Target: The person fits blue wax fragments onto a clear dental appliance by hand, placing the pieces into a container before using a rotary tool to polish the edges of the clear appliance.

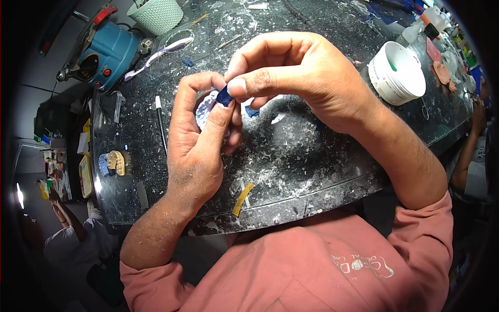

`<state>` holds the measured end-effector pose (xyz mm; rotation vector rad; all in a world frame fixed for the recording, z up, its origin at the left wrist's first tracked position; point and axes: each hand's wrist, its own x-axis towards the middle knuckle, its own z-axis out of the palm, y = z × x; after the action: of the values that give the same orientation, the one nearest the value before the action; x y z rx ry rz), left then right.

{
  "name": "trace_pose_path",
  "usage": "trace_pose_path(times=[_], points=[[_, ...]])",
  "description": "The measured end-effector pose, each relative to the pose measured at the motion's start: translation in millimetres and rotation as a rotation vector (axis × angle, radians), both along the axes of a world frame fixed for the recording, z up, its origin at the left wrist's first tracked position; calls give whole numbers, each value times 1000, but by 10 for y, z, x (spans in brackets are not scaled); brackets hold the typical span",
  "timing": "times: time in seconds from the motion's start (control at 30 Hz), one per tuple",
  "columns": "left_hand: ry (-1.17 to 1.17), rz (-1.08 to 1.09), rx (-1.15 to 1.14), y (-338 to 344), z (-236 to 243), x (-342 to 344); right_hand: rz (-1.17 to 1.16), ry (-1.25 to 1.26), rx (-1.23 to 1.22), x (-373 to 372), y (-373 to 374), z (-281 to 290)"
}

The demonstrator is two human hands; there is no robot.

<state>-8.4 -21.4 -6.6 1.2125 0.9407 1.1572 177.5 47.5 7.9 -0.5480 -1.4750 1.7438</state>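
Observation:
Over the bench, my left hand (189,140) is closed around a pale dental cast (204,111), with a row of teeth showing between thumb and fingers. A small dark blue piece, like a strip of wax (224,97), lies against the cast near my left thumb tip. My right hand (312,78) comes in from the right and pinches the upper end of that blue strip between thumb and fingers. On the bench just beyond, another blue scrap (251,111) rests by a pale patch, partly behind my right fingers.
White scraps litter the dark bench (306,171). At left are a blue machine (106,54), a toothbrush (165,49), a pen (160,119) and a yellow cast (117,163). A white tub (397,73) stands right; a yellow strip (243,199) lies near the front edge. People sit at both sides.

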Motion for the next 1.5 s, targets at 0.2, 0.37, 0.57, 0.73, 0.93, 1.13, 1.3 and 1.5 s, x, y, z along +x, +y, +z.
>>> trace_pose_path(times=[0.2, 0.37, 0.57, 0.73, 0.93, 1.13, 1.3, 1.5], points=[[142, 93, 173, 14, 36, 73, 1, 11, 8, 39, 11, 10], [163, 5, 202, 6, 89, 33, -30, -14, -40, 48, -11, 68], [192, 1, 164, -19, 118, 43, -33, -33, 28, 22, -8, 45], [275, 43, 97, 0, 85, 21, -65, -36, 41, -7, -44, 36], [80, 35, 38, 39, 58, 42, -174, -78, 24, -1, -23, 67], [195, 66, 105, 49, 6, -15, -83, -184, 31, -18, -86, 62], [178, 86, 79, 48, 30, 16, -83, -96, 16, -31, -71, 19], [-145, -20, -56, 99, 9, -14, -100, -239, 25, 23, -26, 32]])
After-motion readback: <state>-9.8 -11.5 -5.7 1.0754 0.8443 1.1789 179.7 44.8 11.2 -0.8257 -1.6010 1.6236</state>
